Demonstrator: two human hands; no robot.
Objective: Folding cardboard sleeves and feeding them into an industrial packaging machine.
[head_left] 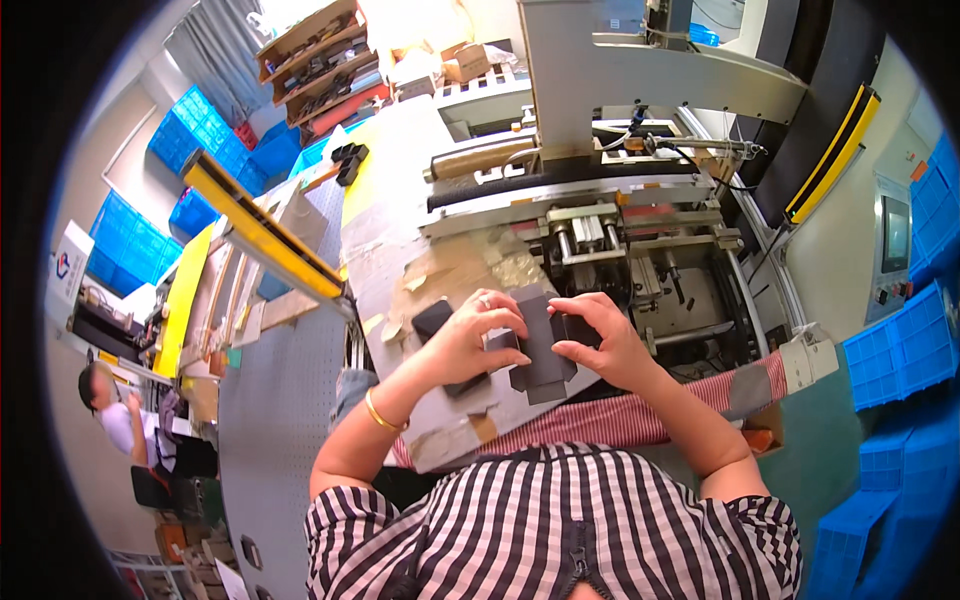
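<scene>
Between my two hands is a black cardboard box blank (541,350), partly folded, with flaps spreading at its sides and near end. My left hand (472,338) grips its left flap between thumb and fingers. On the right, my right hand (603,342) pinches the opposite flap the same way. Beneath and beside my left hand lie other black box pieces (433,318) on the worktable (450,440), partly hidden by the hand and wrist.
Just beyond my hands stands a machine with metal rollers and clamps (585,232). Yellow-and-black posts rise at left (262,225) and right (832,155). Blue crates (900,345) are stacked at the right. A person (122,420) sits at the far left. Red-striped cloth (640,418) covers the table's near edge.
</scene>
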